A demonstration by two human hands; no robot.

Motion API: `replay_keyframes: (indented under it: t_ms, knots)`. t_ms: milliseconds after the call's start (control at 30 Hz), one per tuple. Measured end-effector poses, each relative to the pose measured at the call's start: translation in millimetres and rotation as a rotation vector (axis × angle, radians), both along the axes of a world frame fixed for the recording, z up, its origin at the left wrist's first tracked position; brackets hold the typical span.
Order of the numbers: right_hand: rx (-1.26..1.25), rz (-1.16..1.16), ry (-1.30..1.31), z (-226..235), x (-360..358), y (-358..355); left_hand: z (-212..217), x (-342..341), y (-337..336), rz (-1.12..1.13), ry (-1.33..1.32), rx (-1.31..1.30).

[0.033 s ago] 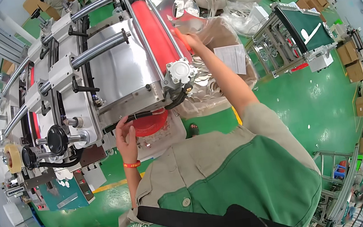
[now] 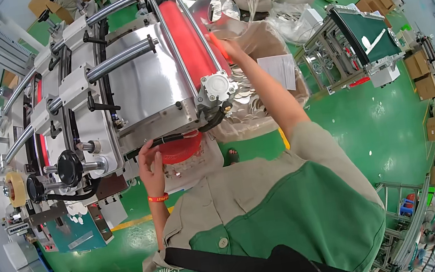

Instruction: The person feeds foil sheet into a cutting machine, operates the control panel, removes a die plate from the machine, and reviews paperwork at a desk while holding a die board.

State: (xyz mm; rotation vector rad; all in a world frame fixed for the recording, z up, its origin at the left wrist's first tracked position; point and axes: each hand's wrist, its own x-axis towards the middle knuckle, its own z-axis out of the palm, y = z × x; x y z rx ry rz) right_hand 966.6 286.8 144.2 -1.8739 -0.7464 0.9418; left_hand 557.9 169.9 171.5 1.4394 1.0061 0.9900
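Your left hand (image 2: 150, 166) fingers curled on the steel machine frame's (image 2: 145, 87) lower edge, right hand (image 2: 228, 47) fingers together on the long red roller (image 2: 189, 39), red mesh basket (image 2: 180, 148) below.

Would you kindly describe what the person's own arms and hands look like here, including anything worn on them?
Both hands are bare, with no gloves. The left hand has a thin orange-red band around the wrist, and the forearm below it is bare. The right hand leads back along a bare forearm to a short beige sleeve of a beige and green work shirt. No watch or rings are visible.
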Motion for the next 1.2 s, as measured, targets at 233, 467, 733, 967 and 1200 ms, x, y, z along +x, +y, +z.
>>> replay_keyframes:
  t_ms: [233, 467, 733, 967, 1200]
  knots:
    - [-0.042, -0.060, -0.028, -29, 26, 77, -4, -18, -12, 0.091, 0.093, 0.042]
    - [-0.219, -0.112, -0.411, -34, 46, 101, -14, -37, -47, 0.216, 0.178, 0.032]
    - [0.069, 0.014, 0.287, -130, 70, -46, -54, -98, -56, 0.628, 0.178, -0.073]
    - [-0.133, -0.100, 0.360, -200, 14, -230, -51, -190, 12, 1.089, 0.497, 0.259]
    - [-0.253, -0.401, 0.473, -224, 0, -319, -143, -268, 81, 1.516, 0.194, 0.321]
